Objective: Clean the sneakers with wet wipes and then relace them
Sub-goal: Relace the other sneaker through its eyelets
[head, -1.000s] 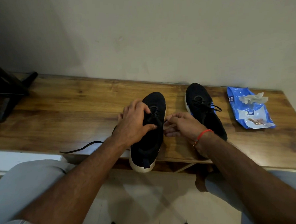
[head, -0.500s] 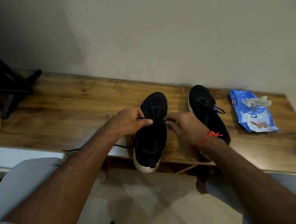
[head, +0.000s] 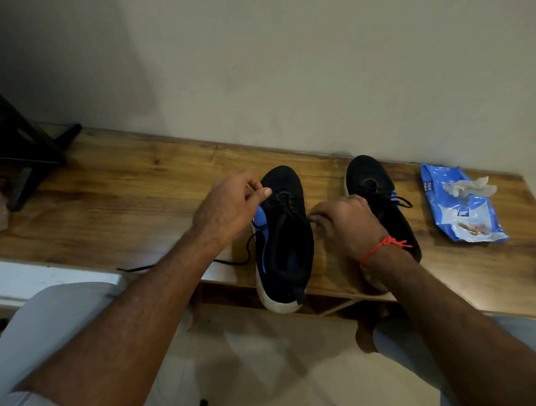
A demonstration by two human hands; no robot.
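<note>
On the wooden desk [head: 142, 190], the near sneaker [head: 282, 233] is flanked by both hands, its black lace [head: 232, 260] pinched at either side by the left hand [head: 229, 208] and right hand [head: 345, 226], fingers curled.

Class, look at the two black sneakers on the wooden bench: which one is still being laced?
The left sneaker, between both hands: its lace trails loose over the bench edge. The right sneaker, nearer the wipes pack, looks already laced.
</note>
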